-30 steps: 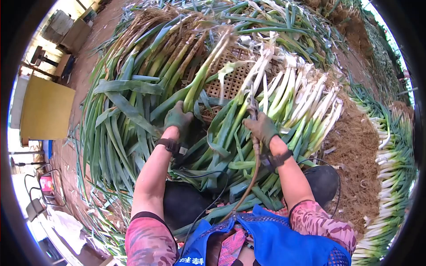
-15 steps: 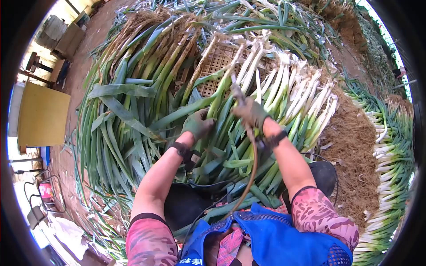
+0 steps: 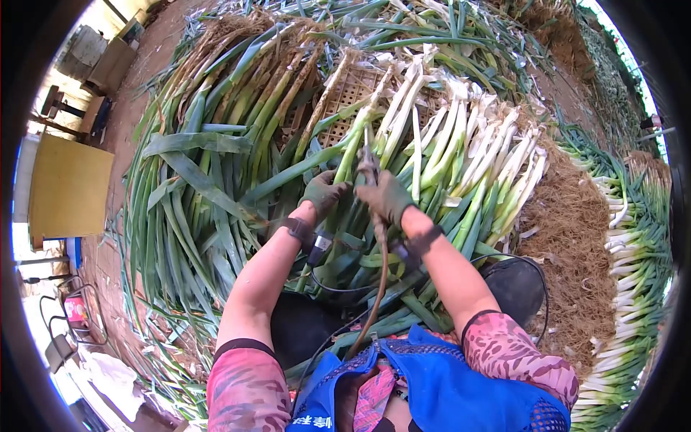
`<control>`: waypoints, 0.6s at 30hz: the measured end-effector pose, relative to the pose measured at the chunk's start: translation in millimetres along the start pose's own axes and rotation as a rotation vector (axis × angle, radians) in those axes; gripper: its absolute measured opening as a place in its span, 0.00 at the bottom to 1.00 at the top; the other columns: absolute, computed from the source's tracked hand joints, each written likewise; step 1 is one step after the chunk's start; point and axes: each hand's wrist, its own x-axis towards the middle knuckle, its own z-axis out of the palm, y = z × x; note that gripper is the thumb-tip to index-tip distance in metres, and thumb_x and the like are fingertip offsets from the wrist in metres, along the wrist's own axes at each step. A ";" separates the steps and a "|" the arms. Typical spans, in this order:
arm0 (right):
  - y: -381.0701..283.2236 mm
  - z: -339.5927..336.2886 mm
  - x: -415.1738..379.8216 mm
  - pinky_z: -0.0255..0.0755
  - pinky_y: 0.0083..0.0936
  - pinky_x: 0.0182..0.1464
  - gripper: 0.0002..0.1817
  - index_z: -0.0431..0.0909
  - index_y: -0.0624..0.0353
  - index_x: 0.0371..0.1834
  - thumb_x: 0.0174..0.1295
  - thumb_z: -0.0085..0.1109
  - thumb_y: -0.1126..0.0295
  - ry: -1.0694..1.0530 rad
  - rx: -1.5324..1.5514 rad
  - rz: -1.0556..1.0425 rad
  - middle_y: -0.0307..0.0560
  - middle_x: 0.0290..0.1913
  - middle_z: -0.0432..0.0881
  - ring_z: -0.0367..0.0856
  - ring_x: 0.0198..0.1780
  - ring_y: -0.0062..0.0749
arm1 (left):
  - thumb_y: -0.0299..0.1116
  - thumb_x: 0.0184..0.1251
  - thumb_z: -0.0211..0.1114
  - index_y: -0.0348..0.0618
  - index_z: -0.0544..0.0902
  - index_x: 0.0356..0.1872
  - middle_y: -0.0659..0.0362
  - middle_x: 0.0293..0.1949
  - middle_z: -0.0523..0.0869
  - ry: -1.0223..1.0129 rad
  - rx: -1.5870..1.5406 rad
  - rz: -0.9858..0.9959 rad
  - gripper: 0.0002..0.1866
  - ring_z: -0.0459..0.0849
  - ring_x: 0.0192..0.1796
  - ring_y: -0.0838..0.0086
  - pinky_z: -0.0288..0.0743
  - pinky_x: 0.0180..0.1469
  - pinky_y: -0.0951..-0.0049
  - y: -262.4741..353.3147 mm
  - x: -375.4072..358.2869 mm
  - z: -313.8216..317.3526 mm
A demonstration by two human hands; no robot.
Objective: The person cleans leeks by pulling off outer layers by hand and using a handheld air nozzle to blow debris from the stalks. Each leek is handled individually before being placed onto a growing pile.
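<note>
My left hand [image 3: 324,193], in a dark green glove, is closed around the green part of a leek [image 3: 350,153]. Close beside it on the right, my right hand [image 3: 389,197], gloved too, grips a tool [image 3: 368,164] with a thin tip and a brown hose [image 3: 380,277] running down toward my lap. The tool's tip points up along the leek's pale stalk. Whitish leeks [image 3: 457,137] with bare stalks lie to the right of my hands, and brown-rooted, leafy leeks [image 3: 194,165] are heaped to the left.
A perforated crate [image 3: 349,97] shows beneath the leeks. Brown root trimmings [image 3: 568,252] lie in a heap on the right, beside a long row of white-stalked leeks [image 3: 626,288]. A yellow board [image 3: 70,186] stands at the far left.
My right hand and the tool have moved left and slightly down, closer to my left hand. My left hand has risen slightly.
</note>
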 end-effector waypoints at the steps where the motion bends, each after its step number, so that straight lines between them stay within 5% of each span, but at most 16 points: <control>1: -0.1 -5.3 16.7 0.77 0.42 0.21 0.22 0.76 0.73 0.41 0.58 0.63 0.60 -0.006 0.039 0.012 0.58 0.22 0.81 0.82 0.19 0.45 | 0.38 0.64 0.75 0.39 0.84 0.55 0.61 0.45 0.89 -0.014 -0.034 0.010 0.21 0.82 0.43 0.78 0.76 0.50 0.72 -8.2 3.8 1.0; 3: -3.8 -18.0 44.0 0.74 0.38 0.16 0.19 0.76 0.72 0.36 0.58 0.63 0.62 0.058 0.037 -0.028 0.54 0.19 0.79 0.78 0.14 0.42 | 0.40 0.66 0.73 0.39 0.85 0.54 0.63 0.44 0.88 -0.032 -0.027 0.019 0.20 0.82 0.43 0.80 0.76 0.49 0.74 -13.3 3.4 3.7; 4: -19.6 -31.1 43.6 0.76 0.38 0.19 0.21 0.78 0.74 0.40 0.57 0.63 0.62 0.007 0.107 0.179 0.52 0.19 0.79 0.80 0.16 0.41 | 0.41 0.67 0.73 0.39 0.85 0.53 0.63 0.44 0.88 -0.037 -0.007 0.007 0.20 0.81 0.43 0.80 0.76 0.49 0.74 -15.5 2.5 4.3; 7: 5.9 -46.4 95.1 0.78 0.36 0.26 0.21 0.78 0.70 0.31 0.55 0.64 0.56 0.133 -0.210 0.022 0.53 0.21 0.82 0.82 0.19 0.39 | 0.45 0.72 0.68 0.39 0.85 0.51 0.64 0.41 0.88 0.025 0.040 -0.042 0.19 0.81 0.41 0.79 0.76 0.48 0.73 -14.7 -0.8 9.7; 10: -25.5 -45.9 20.6 0.77 0.35 0.25 0.22 0.80 0.70 0.34 0.54 0.64 0.56 -0.010 -0.158 0.005 0.54 0.23 0.83 0.82 0.18 0.39 | 0.46 0.75 0.64 0.37 0.82 0.59 0.59 0.49 0.88 0.046 0.054 -0.112 0.23 0.82 0.48 0.76 0.76 0.53 0.73 -9.7 2.0 6.1; 14: 10.6 -33.0 6.5 0.82 0.37 0.43 0.28 0.81 0.74 0.43 0.52 0.64 0.54 0.069 -0.404 -0.049 0.64 0.32 0.87 0.89 0.35 0.51 | 0.44 0.79 0.58 0.35 0.68 0.74 0.51 0.66 0.79 0.025 -0.007 0.164 0.31 0.77 0.65 0.69 0.69 0.67 0.72 -24.4 3.1 18.5; 16: -16.1 -45.9 3.3 0.83 0.38 0.41 0.27 0.82 0.74 0.37 0.52 0.65 0.54 0.028 -0.257 0.116 0.63 0.29 0.86 0.89 0.33 0.52 | 0.43 0.80 0.56 0.35 0.61 0.78 0.49 0.71 0.74 -0.016 0.088 0.210 0.34 0.72 0.71 0.67 0.64 0.71 0.72 -35.3 7.7 21.1; 18: 2.1 -48.5 51.9 0.83 0.36 0.37 0.24 0.82 0.74 0.35 0.54 0.64 0.57 0.057 -0.315 0.043 0.60 0.25 0.85 0.88 0.27 0.46 | 0.42 0.81 0.54 0.33 0.57 0.79 0.48 0.73 0.72 -0.009 -0.113 0.109 0.35 0.69 0.74 0.67 0.62 0.73 0.72 -23.2 1.6 34.2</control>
